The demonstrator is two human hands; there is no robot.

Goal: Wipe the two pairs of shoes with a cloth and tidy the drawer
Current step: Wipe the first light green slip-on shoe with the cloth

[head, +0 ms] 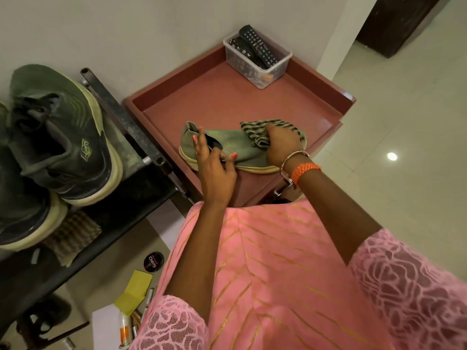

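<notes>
A small olive-green shoe (pixel 235 145) with a cream sole lies on its side on the reddish-brown cabinet top (pixel 227 102). My left hand (pixel 214 170) rests at the shoe's opening, fingers spread, steadying it. A striped green-and-black cloth (pixel 260 128) is bunched in my right hand (pixel 280 145) and pressed against the shoe's toe end. A pair of large dark green sneakers (pixel 58 137) with pale soles sits on the black metal rack at left. The drawer is not clearly in view.
A clear plastic box (pixel 257 61) with remote controls stands at the cabinet's far corner. On the floor below lie a round shoe-polish tin (pixel 153 262), a yellow-green card (pixel 135 290) and a small bottle (pixel 124 329). A folded checked cloth (pixel 70 236) lies on the rack's lower shelf.
</notes>
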